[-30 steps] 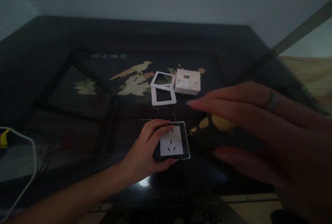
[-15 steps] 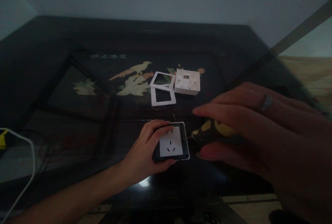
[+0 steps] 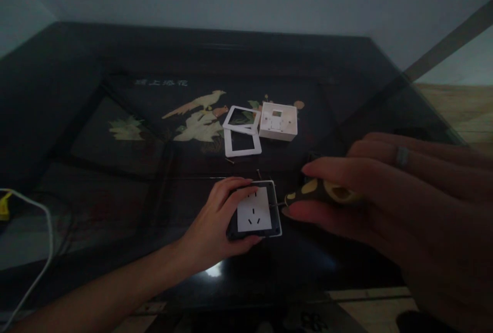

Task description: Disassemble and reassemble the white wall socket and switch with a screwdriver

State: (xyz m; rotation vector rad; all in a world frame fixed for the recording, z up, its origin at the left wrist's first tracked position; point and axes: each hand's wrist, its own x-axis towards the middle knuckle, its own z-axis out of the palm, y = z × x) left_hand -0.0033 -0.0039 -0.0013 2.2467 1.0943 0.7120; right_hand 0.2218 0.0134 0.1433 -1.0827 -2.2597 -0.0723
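My left hand (image 3: pixel 225 215) is closed around a wall socket (image 3: pixel 253 216) with a white face and a dark frame, its thumb on the near edge and fingers over the far side. Part of a white box edge shows beneath the socket's right side. Between the thumb and fingers of my right hand (image 3: pixel 370 194) is a screwdriver (image 3: pixel 319 189) with a yellow and black handle. Its shaft lies nearly level, and the tip meets the right side of the socket. What the tip engages is too dark to make out.
Beyond the socket lie two overlapping white cover frames (image 3: pixel 242 152) beside an open white mounting box (image 3: pixel 287 135). One screw (image 3: pixel 229 161) rests near the frames, another (image 3: pixel 259 173) by the socket. A white cable (image 3: pixel 50 230) runs along the left of the dark glossy table (image 3: pixel 185 45).
My right hand's fingers have closed in on the screwdriver handle, and the hand sits slightly lower and further right. The left hand and socket stay in place.
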